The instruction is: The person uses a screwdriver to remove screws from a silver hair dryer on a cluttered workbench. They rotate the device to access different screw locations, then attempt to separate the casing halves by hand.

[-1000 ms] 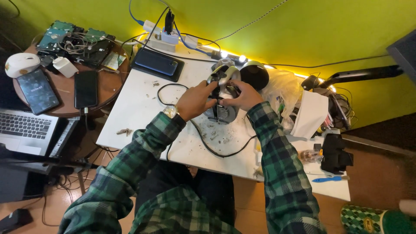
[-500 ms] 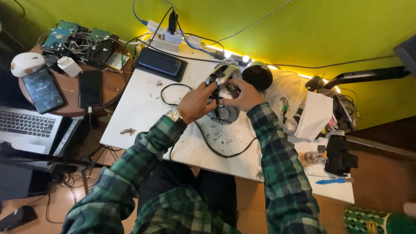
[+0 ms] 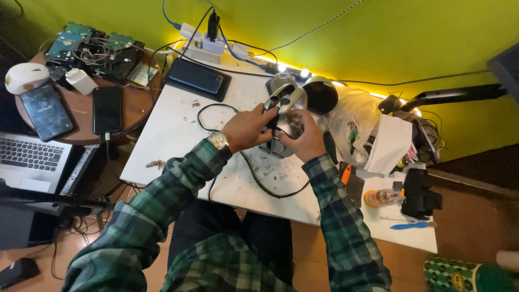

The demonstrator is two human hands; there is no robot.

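Near the upper middle of the frame, we clasp a silver-grey device (image 3: 285, 111) above the white table (image 3: 162, 135): left hand (image 3: 247, 127) wrapped around its side, right hand (image 3: 304, 139) cupping it from below. It looks rigid, fairly light, smooth-shelled and possibly slippery; we judge the solid body safest to hold, not the black cable (image 3: 259, 181).

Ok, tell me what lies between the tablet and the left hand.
Head view: a loop of black cable and small debris on the white table lie between the tablet and the left hand.
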